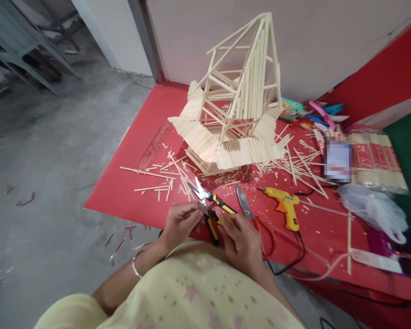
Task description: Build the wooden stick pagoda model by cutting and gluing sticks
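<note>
Low over the table's front edge, my left hand (182, 223) pinches the grey, blade-like end of a small tool (210, 213). My right hand (241, 237) is closed around its black and yellow handle; its exact kind is hard to make out. Just beyond lie cutting pliers (201, 193), jaws apart, with yellow and black handles partly behind my hands. Beside my right hand are snips (245, 203) with orange handles. A yellow glue gun (285, 203) lies further right. Behind these stands a tower-like structure of glued wooden sticks (238, 151).
Loose sticks (173, 176) and shavings litter the red table (123, 183). A ruler (153, 147) lies at left. On the right are packed sticks (380, 160), a blurred-out device (338, 160), a plastic bag (373, 212) and a power strip (375, 260) with cords. Chairs (23, 50) stand far left.
</note>
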`<state>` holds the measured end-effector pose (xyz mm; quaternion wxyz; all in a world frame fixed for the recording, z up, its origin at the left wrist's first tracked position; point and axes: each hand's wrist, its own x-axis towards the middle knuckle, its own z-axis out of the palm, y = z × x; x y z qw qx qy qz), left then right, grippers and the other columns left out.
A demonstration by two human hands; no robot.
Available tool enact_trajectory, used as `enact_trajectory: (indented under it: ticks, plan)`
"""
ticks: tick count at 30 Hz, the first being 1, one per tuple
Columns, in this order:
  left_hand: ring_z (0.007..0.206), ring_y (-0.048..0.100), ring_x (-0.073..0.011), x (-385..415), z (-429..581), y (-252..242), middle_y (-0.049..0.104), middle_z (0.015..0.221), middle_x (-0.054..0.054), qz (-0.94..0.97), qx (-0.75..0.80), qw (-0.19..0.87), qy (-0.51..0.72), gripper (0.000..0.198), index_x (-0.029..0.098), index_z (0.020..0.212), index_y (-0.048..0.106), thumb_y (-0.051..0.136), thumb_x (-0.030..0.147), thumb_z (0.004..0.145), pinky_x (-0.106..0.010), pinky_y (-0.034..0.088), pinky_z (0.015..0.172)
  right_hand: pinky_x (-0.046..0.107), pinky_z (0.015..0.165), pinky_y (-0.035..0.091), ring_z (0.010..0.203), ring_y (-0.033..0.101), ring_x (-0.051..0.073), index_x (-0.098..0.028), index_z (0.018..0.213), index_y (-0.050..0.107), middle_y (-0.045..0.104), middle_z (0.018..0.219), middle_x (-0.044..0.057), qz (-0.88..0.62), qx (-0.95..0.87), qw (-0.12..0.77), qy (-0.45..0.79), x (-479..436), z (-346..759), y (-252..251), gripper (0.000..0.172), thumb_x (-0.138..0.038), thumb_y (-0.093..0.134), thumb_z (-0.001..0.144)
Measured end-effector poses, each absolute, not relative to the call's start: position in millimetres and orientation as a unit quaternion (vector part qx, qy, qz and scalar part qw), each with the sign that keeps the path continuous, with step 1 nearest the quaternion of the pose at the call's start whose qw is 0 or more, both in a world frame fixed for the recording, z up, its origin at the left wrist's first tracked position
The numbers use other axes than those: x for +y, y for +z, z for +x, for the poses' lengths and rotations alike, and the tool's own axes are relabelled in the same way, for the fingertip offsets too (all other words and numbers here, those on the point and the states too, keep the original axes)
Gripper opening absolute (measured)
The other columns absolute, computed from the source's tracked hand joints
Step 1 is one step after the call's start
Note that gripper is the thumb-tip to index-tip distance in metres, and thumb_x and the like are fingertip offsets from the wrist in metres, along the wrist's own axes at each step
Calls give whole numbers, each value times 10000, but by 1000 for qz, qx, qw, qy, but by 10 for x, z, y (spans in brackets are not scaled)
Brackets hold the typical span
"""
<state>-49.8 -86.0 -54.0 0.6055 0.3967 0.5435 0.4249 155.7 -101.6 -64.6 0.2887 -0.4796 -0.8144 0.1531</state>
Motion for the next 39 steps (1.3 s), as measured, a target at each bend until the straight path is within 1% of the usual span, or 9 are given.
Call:
enact_trajectory:
  ticks: [7, 14, 17, 21, 24, 27, 29, 32, 39]
  plan:
    - [343, 443, -59, -978, -518, -499, 559, 537, 10, 329, 527, 640, 452, 301, 158, 756, 724, 684, 449, 821, -184, 325, 337, 286, 728, 463, 872, 593, 186, -323, 1417, 488, 632, 1024, 72, -493, -814, 292, 89, -1111, 1536, -625, 602, -160, 604, 849]
    - [333, 450, -56, -1028, -573, -475, 576, 539, 7, 307, 528, 648, 455, 289, 148, 721, 704, 701, 420, 819, -177, 327, 320, 298, 742, 452, 857, 586, 189, -339, 1402, 506, 634, 1005, 75, -497, -812, 301, 59, -1146, 1475, -572, 590, -203, 641, 845]
    - [330, 454, -59, -1020, -584, -393, 573, 529, 6, 310, 523, 651, 454, 324, 145, 694, 692, 711, 450, 800, -179, 333, 318, 309, 764, 454, 872, 586, 195, -343, 1392, 516, 632, 1013, 77, -499, -814, 291, 61, -1167, 1502, -589, 585, -207, 651, 840]
    - [315, 439, -60, -1022, -696, -230, 553, 480, 7, 315, 551, 619, 463, 389, 142, 617, 652, 717, 492, 773, -178, 309, 309, 299, 719, 445, 828, 580, 190, -339, 1355, 556, 640, 977, 74, -574, -772, 273, -1, -1137, 1615, -542, 508, -231, 628, 864]
    - [335, 464, -66, -1023, -786, -218, 582, 505, 2, 316, 586, 575, 476, 343, 140, 656, 656, 701, 450, 798, -177, 323, 325, 280, 696, 437, 803, 578, 177, -329, 1403, 501, 639, 951, 67, -593, -748, 293, -50, -1079, 1629, -424, 544, -211, 608, 882]
    - [373, 509, -81, -994, -764, -288, 591, 510, -1, 365, 595, 554, 453, 309, 136, 662, 652, 684, 397, 826, -178, 373, 367, 257, 701, 443, 809, 590, 156, -342, 1418, 471, 643, 974, 51, -513, -795, 324, 18, -1036, 1542, -346, 579, -182, 607, 879]
    - [395, 527, -86, -965, -702, -325, 596, 514, -5, 390, 593, 547, 444, 303, 136, 662, 654, 654, 374, 850, -183, 410, 400, 259, 715, 448, 837, 600, 158, -341, 1392, 503, 643, 1000, 53, -482, -811, 324, 69, -1020, 1481, -350, 555, -176, 609, 872]
    - [424, 546, -96, -931, -621, -344, 608, 529, -10, 409, 581, 549, 440, 275, 141, 673, 660, 611, 327, 870, -194, 447, 435, 278, 740, 452, 873, 604, 172, -335, 1359, 545, 642, 1031, 64, -473, -816, 317, 97, -1004, 1446, -396, 524, -183, 620, 863]
    - [423, 529, -91, -921, -580, -313, 593, 515, 1, 429, 556, 558, 443, 251, 154, 652, 634, 562, 249, 873, -182, 414, 427, 288, 785, 457, 897, 601, 173, -359, 1391, 509, 641, 1041, 59, -479, -816, 308, 97, -1027, 1453, -512, 569, -193, 626, 860]
